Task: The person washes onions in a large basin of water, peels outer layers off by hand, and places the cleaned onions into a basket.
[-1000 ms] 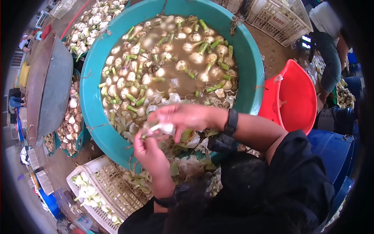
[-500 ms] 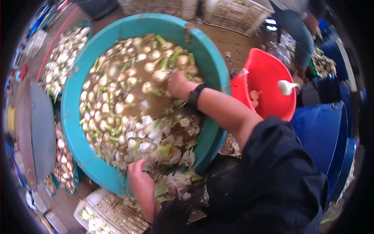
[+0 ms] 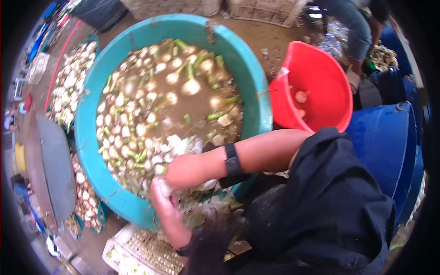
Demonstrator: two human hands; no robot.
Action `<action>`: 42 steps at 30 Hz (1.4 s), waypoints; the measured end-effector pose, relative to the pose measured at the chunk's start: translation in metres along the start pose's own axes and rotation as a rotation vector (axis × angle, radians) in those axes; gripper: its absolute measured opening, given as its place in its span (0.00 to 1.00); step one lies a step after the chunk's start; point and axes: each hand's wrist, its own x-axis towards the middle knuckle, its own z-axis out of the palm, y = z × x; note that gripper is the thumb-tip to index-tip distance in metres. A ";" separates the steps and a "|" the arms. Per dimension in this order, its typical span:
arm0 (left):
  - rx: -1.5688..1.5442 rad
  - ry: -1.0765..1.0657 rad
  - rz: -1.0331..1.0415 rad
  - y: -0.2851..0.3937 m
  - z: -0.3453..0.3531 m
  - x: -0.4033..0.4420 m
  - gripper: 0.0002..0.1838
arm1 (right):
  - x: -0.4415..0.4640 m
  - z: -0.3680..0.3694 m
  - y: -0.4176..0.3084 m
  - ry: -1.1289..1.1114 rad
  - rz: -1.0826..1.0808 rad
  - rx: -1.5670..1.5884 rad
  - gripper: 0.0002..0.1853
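Fingers of our left hand point(image 3: 166, 204) close on one pale bulb point(image 3: 163, 185) over the near side of the teal tub point(image 3: 83, 123); our right hand point(image 3: 185, 172) meets it, fingers hidden, their grip impossible for us to tell. Two bulbs point(image 3: 301, 96) show in one red bucket point(image 3: 326, 68), while dozens, too many to count exactly, crowd the tub beside loose skins point(image 3: 178, 145). Little looks done, we judge; most bulbs are left.
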 end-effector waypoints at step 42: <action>-0.840 0.112 -0.045 -0.008 -0.044 0.009 0.20 | -0.010 -0.045 0.025 0.015 0.120 0.326 0.22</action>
